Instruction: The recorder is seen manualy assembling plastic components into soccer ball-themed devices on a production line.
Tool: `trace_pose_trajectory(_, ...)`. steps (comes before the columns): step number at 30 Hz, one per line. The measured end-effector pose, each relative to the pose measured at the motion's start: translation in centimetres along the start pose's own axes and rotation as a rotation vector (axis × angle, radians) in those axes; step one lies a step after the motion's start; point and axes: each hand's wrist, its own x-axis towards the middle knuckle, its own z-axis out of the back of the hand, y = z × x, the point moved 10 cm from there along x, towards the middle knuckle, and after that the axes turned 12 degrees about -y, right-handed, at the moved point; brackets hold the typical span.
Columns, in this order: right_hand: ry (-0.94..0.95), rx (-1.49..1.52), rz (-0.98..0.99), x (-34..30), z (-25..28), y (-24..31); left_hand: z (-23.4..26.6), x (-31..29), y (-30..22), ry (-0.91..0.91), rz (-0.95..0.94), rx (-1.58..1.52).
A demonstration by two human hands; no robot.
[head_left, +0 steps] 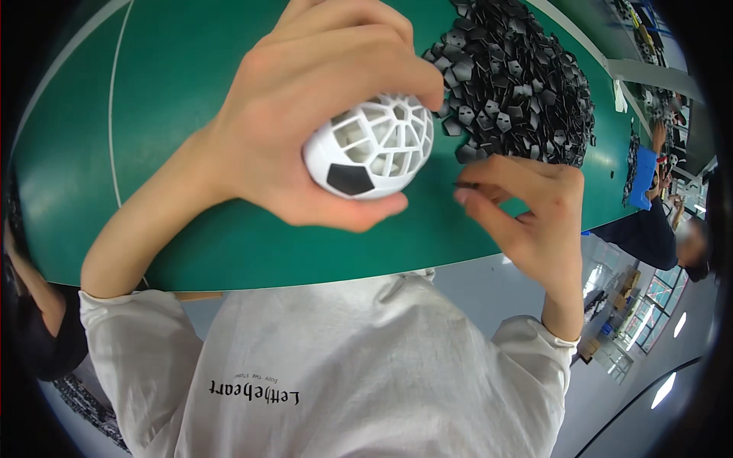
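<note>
My left hand is wrapped round a white plastic ball with a soccer-ball pattern. Lattice openings cover the ball's right and upper side, and pale pieces show inside. A black pentagon panel sits in its lower left face. To the right of the ball, apart from it, my right hand pinches a small dark piece between thumb and forefinger. That piece is seen nearly edge-on, so its full shape is hidden. Just beyond my right hand lies a large heap of black pentagon pieces.
The green table has a pale line across its left part. A blue bin stands at the far right, near a person in dark clothes. At the left edge shows another person's arm.
</note>
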Motion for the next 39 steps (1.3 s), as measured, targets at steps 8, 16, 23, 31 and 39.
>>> trace_pose_trajectory(8, -0.251, 0.625, 0.234, 2.4, 2.4, 5.5, 1.5, 1.4, 1.2, -0.041, 0.199, -0.181)
trace_pose_trajectory(16, -0.119, 1.048, 0.104, 3.3, -0.8, 4.7, 1.7, 1.4, 1.0, -0.050, 0.194, -0.135)
trace_pose_trajectory(23, -0.367, 0.696, 0.457, 3.0, 1.2, 6.1, 1.5, 1.4, 0.8, -0.060, 0.210, -0.140)
trace_pose_trajectory(31, -0.473, 0.481, 0.755, 0.6, 1.6, 6.9, 1.7, 1.4, 1.1, -0.080, 0.238, -0.158)
trace_pose_trajectory(39, -0.395, 0.687, 0.680, 1.2, 2.1, 7.0, 1.5, 1.2, 1.0, -0.061, 0.216, -0.160)
